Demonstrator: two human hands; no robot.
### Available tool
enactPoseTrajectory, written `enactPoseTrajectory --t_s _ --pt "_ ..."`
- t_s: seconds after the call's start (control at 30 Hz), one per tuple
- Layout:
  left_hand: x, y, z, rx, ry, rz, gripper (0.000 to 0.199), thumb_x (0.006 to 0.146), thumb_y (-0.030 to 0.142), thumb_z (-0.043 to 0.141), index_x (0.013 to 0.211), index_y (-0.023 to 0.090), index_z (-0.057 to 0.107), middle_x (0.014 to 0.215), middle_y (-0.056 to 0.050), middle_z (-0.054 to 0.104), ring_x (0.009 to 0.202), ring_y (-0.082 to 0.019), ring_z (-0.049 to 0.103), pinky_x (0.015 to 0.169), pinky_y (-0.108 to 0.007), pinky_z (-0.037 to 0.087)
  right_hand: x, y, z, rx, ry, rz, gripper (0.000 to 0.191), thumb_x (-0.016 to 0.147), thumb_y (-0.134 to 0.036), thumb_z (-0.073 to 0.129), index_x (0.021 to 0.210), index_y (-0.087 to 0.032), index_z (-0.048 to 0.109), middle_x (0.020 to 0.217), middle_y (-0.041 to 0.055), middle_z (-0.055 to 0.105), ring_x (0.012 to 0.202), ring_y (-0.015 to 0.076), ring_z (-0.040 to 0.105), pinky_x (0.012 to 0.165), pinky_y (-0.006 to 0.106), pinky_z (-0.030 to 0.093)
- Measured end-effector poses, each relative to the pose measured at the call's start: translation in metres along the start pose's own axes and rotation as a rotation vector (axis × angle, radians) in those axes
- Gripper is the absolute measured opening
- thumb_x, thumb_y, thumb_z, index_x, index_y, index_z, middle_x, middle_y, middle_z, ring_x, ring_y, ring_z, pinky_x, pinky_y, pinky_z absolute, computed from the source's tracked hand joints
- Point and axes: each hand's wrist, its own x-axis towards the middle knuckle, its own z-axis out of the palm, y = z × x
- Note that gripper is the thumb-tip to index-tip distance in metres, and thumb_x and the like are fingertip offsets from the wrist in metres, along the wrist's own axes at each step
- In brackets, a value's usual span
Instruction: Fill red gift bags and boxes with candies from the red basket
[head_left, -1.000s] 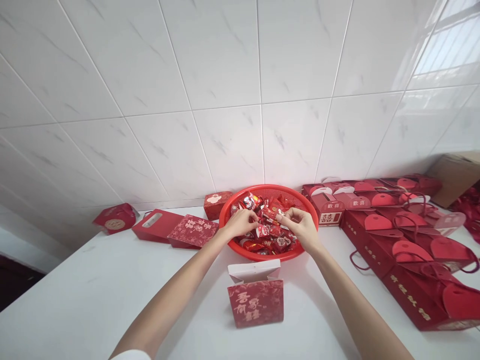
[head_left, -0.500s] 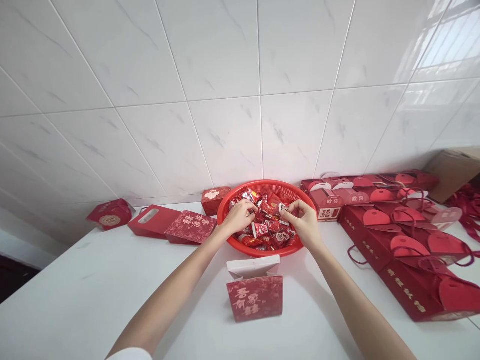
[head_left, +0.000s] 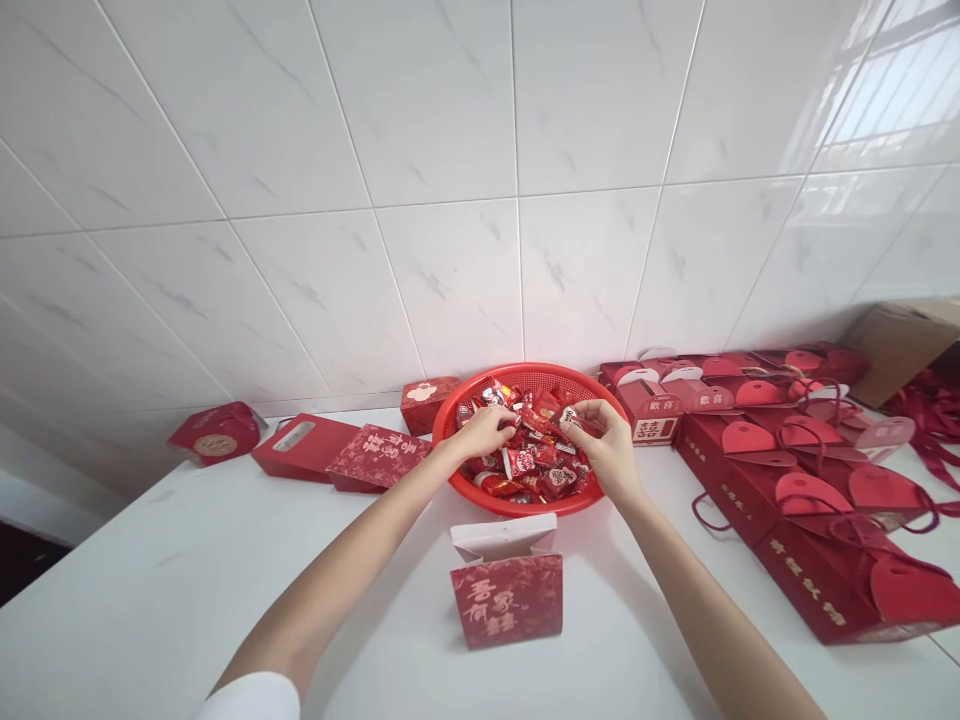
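A red plastic basket with perforated walls holds many red-wrapped candies. Over its left side is my left hand, its fingers closed in a pinch around a small red-wrapped piece. At the right side, my right hand pinches a candy with a white label between thumb and fingers. In front of the basket stands a small red box with gold characters, its white-lined top open.
Red boxes lie to the left, with a hexagonal one at the table's far left. Rows of red handled boxes fill the right side. A cardboard box stands at back right. A tiled wall rises behind.
My left hand has shifted slightly right, its fingers closer together. My right hand still pinches the candy. The view has moved a little.
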Motion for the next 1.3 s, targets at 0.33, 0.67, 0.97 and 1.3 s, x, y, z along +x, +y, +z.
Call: enactPoseTrajectory --t_s 0.33,0.67,0.97,1.3 --pt "0.009 0.001 0.001 -0.072 -0.126 0.044 0.02 0.081 0.024 0.061 0.094 0.02 0.075 0.094 -0.004 0.074 0.095 -0.026 0.068 0.088 -0.032 0.051 -0.001 0.001 0.003 0.211 -0.069 0.145 0.043 0.066 -0.043 0.078 0.085 -0.023 0.046 0.08 -0.0033 0.058 0.071 0.0188 0.068 0.072 0.034 0.054" --pt "0.002 -0.002 -0.003 -0.726 0.203 -0.022 0.034 0.074 0.029 0.073 0.103 0.014 0.069 0.114 -0.011 0.072 0.103 -0.024 0.068 0.096 -0.04 0.052 0.0 0.002 0.003 0.124 -0.063 0.086 0.035 0.067 -0.038 0.073 0.088 -0.023 0.049 0.079 -0.0008 0.06 0.079 0.0203 0.065 0.072 0.034 0.054" --pt "-0.006 0.005 -0.002 -0.573 0.3 -0.072 0.026 0.076 0.012 0.06 0.101 0.015 0.067 0.114 -0.007 0.071 0.107 -0.021 0.066 0.098 -0.036 0.051 -0.001 0.002 0.002 0.081 -0.097 0.092 0.031 0.07 -0.038 0.069 0.091 -0.021 0.053 0.085 0.0028 0.066 0.083 0.0214 0.066 0.077 0.036 0.053" --pt "-0.033 0.023 -0.002 -0.14 0.361 -0.155 0.019 0.077 0.012 0.06 0.09 0.017 0.073 0.111 -0.008 0.071 0.112 -0.025 0.062 0.104 -0.038 0.044 0.002 0.006 0.0 -0.061 -0.173 0.045 0.027 0.068 -0.034 0.063 0.089 -0.02 0.055 0.082 0.0015 0.064 0.078 0.019 0.061 0.076 0.035 0.051"
